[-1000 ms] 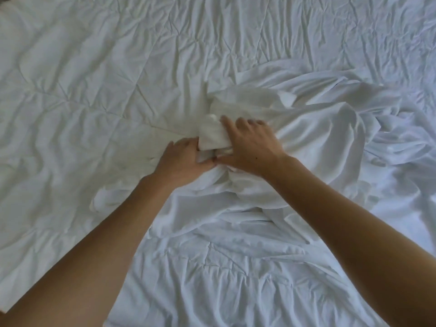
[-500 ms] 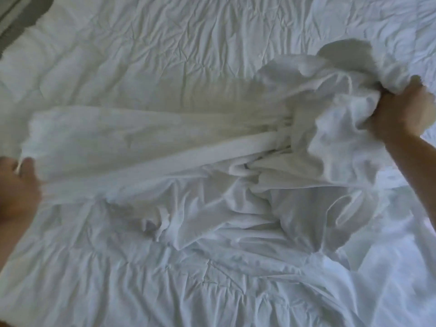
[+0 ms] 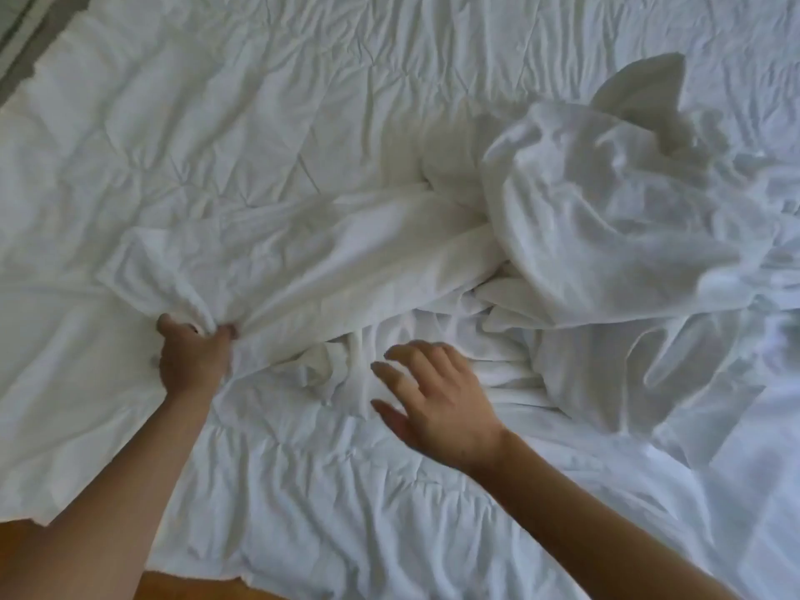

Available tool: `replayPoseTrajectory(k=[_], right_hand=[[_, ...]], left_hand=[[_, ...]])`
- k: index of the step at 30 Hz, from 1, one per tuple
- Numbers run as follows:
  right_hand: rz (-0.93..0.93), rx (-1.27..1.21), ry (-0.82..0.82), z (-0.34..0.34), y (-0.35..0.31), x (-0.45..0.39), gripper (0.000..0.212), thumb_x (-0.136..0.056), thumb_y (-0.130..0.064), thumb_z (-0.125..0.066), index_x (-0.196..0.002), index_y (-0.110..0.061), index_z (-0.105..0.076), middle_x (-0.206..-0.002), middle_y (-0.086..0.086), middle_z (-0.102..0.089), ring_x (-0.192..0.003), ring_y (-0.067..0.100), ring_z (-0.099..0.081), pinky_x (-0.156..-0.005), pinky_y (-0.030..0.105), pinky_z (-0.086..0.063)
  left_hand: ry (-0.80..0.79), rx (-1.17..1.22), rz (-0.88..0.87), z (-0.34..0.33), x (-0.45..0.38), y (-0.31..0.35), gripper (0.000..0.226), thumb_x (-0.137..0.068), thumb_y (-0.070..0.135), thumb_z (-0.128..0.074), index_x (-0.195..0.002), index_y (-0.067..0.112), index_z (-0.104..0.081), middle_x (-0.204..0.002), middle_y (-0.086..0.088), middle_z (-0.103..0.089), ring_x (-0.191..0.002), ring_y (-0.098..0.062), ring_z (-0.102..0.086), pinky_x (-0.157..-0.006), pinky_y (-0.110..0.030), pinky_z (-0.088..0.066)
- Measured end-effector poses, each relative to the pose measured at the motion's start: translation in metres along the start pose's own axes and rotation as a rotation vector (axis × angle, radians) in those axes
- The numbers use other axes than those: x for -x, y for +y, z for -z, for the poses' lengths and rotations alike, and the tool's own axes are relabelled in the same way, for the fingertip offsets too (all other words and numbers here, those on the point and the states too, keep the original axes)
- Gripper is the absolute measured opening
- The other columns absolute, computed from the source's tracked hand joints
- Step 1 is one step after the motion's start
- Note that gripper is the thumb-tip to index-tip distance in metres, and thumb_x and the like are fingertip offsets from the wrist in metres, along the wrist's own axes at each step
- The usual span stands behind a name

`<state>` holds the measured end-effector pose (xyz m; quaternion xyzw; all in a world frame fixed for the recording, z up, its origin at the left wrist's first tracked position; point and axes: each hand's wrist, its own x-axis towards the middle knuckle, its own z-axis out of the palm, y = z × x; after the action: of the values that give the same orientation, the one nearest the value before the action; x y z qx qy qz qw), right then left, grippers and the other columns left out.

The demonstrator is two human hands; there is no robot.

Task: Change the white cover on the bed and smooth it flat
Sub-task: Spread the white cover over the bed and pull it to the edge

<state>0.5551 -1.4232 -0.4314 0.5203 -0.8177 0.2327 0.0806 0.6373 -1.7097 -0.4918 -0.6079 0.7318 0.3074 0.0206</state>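
Note:
A loose white cover lies bunched in the middle and right of the bed, on top of a wrinkled white quilted layer. One edge of it stretches left as a long band. My left hand is closed on the left end of that band, pinching a fold of cloth. My right hand hovers over the crumpled folds near the front, fingers spread, with nothing in it. A raised flap of the cover sticks up at the far right.
The bed's near edge runs along the bottom left, with brown wooden floor showing below it. A grey strip shows past the bed's far left corner.
My right hand has let go of the bunched cover at the right, which dropped onto the bed, and has come back to the front middle. My left hand moved inward, still gripping the edge.

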Motion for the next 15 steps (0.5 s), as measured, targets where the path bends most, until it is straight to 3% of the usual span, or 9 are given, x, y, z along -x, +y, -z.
replayPoseTrajectory(k=[2,4,6,8,10,12,15], right_hand=[[-0.085,0.039,-0.246,-0.032,-0.033,0.022,0.056,-0.081,-0.054,-0.065,-0.118,-0.013,-0.05,-0.109,0.006,-0.061,-0.096,0.025,-0.056,-0.083,0.035,-0.046],[-0.297,0.101,-0.425,-0.062,-0.047,0.028,0.072,-0.073,-0.058,-0.07,-0.124,-0.012,-0.049,-0.11,0.006,-0.058,-0.099,0.025,-0.054,-0.09,0.037,-0.047],[-0.467,0.132,-0.432,-0.086,-0.049,0.023,0.061,-0.075,-0.04,-0.072,-0.123,-0.009,-0.05,-0.102,0.007,-0.057,-0.092,0.026,-0.055,-0.088,0.039,-0.048],[-0.545,0.154,-0.339,-0.1,-0.047,0.015,0.033,-0.077,-0.013,-0.06,-0.109,-0.007,-0.057,-0.086,0.005,-0.058,-0.076,0.025,-0.057,-0.075,0.036,-0.05],[-0.6,0.142,-0.295,-0.099,-0.041,0.008,0.024,-0.067,-0.001,-0.064,-0.09,-0.009,-0.061,-0.07,0.003,-0.058,-0.059,0.023,-0.055,-0.059,0.032,-0.046],[-0.58,0.074,-0.306,-0.088,-0.04,0.008,0.024,-0.062,-0.002,-0.075,-0.077,-0.01,-0.059,-0.06,0.003,-0.058,-0.049,0.023,-0.053,-0.048,0.028,-0.04],[-0.497,-0.005,-0.367,-0.069,-0.052,0.032,0.027,-0.066,-0.019,-0.08,-0.069,-0.011,-0.054,-0.05,0.001,-0.056,-0.038,0.022,-0.051,-0.04,0.025,-0.035]], left_hand=[[-0.018,0.025,0.007,0.001,-0.003,0.001,0.071,-0.086,0.023,-0.07,-0.135,-0.007,-0.03,-0.123,-0.027,-0.055,-0.114,-0.041,-0.054,-0.096,-0.043,-0.037],[-0.031,0.028,-0.01,0.002,-0.006,0.001,0.072,-0.086,0.024,-0.071,-0.137,-0.006,-0.031,-0.128,-0.025,-0.053,-0.118,-0.04,-0.051,-0.1,-0.041,-0.035],[-0.046,0.059,-0.006,0.003,-0.009,0.001,0.069,-0.085,0.022,-0.072,-0.136,-0.004,-0.034,-0.131,-0.023,-0.052,-0.12,-0.04,-0.05,-0.101,-0.041,-0.035],[-0.076,0.098,-0.012,0.005,-0.017,-0.005,0.065,-0.083,0.02,-0.073,-0.133,-0.003,-0.038,-0.129,-0.022,-0.053,-0.118,-0.039,-0.052,-0.101,-0.043,-0.038],[-0.11,0.139,-0.006,0.007,-0.027,-0.014,0.061,-0.081,0.016,-0.074,-0.13,-0.003,-0.043,-0.125,-0.021,-0.056,-0.113,-0.038,-0.056,-0.1,-0.046,-0.044],[-0.115,0.219,0.02,0.011,-0.034,-0.024,0.057,-0.079,0.012,-0.073,-0.128,-0.003,-0.047,-0.122,-0.018,-0.058,-0.109,-0.034,-0.06,-0.095,-0.041,-0.048],[-0.104,0.332,0.05,0.014,-0.03,-0.031,0.054,-0.079,0.009,-0.073,-0.127,-0.003,-0.05,-0.121,-0.017,-0.061,-0.107,-0.031,-0.062,-0.087,-0.033,-0.048]])
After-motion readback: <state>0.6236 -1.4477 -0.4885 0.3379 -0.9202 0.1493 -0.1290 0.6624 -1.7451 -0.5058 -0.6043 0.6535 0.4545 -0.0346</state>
